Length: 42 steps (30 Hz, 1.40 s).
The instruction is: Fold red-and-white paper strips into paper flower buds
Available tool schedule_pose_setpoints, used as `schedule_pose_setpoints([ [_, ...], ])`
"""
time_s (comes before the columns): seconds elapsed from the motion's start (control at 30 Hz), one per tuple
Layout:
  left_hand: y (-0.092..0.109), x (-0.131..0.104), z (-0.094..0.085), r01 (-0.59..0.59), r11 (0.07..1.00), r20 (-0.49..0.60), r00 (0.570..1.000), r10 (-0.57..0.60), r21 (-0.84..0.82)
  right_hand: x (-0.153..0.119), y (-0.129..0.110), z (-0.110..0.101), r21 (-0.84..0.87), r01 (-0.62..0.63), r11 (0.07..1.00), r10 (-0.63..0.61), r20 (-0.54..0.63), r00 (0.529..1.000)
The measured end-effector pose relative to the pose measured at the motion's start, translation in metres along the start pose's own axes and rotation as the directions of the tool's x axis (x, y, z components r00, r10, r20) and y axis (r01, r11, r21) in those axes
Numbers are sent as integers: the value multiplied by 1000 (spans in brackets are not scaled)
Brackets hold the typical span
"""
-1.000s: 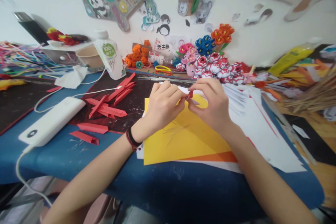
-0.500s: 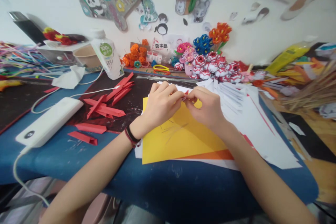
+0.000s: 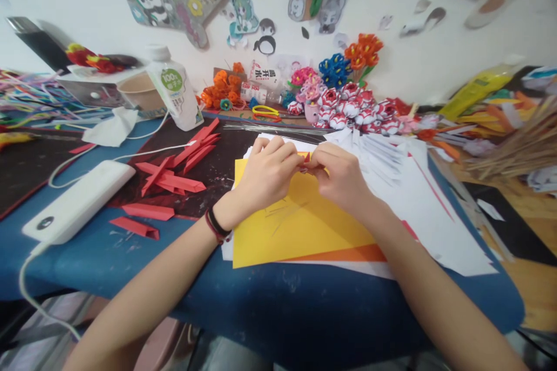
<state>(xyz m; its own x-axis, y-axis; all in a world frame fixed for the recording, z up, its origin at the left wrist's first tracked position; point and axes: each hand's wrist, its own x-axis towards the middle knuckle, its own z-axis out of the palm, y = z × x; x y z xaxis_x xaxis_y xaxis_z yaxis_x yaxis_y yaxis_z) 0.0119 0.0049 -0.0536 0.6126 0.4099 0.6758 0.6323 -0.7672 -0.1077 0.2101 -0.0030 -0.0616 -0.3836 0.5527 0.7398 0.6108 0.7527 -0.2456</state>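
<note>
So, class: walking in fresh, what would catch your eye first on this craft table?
Two bare hands, left hand and right hand, meet at centre, pinching a small red folded paper piece over a yellow paper sheet. Folded red paper strips lie left; red-and-white paper flowers crowd the back.

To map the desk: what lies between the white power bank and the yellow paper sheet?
In the head view, folded red paper strips lie on a dark mat between them.

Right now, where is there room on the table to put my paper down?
Bare blue tabletop runs along the near edge, below the yellow sheet. A smaller patch lies between the power bank and that sheet. The back, by the paper flowers, is crowded.
</note>
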Motion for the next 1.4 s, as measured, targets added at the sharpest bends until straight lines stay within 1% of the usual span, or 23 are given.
schedule_pose_setpoints([
  [0.1, 1, -1, 2, 1, 999, 11, 1000, -1, 42, 0, 0, 0, 16, -4, 1000, 4, 13, 1000],
  [0.23, 5, -2, 4, 12, 995, 16, 1000, -13, 95, 1, 0, -4, 45, -58, 997, 54, 87, 995],
  [0.33, 7, -1, 4, 13, 994, 38, 999, -17, 110, 1, -1, -6, 11, -70, 997, 68, 122, 990],
  [0.5, 5, 0, 4, 85, 988, 34, 995, -91, 132, 2, -3, -4, -76, -120, 990, 127, 92, 988],
  [0.57, 3, 0, 3, 123, 983, 24, 992, -127, 135, 2, -3, -2, -138, -104, 985, 115, 77, 990],
  [0.63, 2, 1, 2, 143, 982, 11, 989, -145, 123, 1, -3, 0, -204, -53, 978, 68, 67, 995],
  [0.73, 2, 1, 3, 157, 981, -7, 988, -157, 115, 0, -1, 1, -235, -2, 972, 13, 47, 999],
  [0.9, 6, 1, 4, 201, 968, 1, 979, -203, 149, 0, 1, -1, -124, 44, 991, -38, 52, 998],
  [1.17, 8, 2, -2, 147, 975, 83, 983, -163, 169, 2, 0, -4, 67, 48, 997, -51, 31, 998],
  [1.3, 8, 3, -7, 125, 988, 74, 988, -132, 95, 6, 0, -5, 110, 78, 991, -76, -24, 997],
  [1.4, 9, 6, -12, 167, 986, 81, 983, -164, -28, 9, -1, -8, 137, 76, 988, -67, -71, 995],
])
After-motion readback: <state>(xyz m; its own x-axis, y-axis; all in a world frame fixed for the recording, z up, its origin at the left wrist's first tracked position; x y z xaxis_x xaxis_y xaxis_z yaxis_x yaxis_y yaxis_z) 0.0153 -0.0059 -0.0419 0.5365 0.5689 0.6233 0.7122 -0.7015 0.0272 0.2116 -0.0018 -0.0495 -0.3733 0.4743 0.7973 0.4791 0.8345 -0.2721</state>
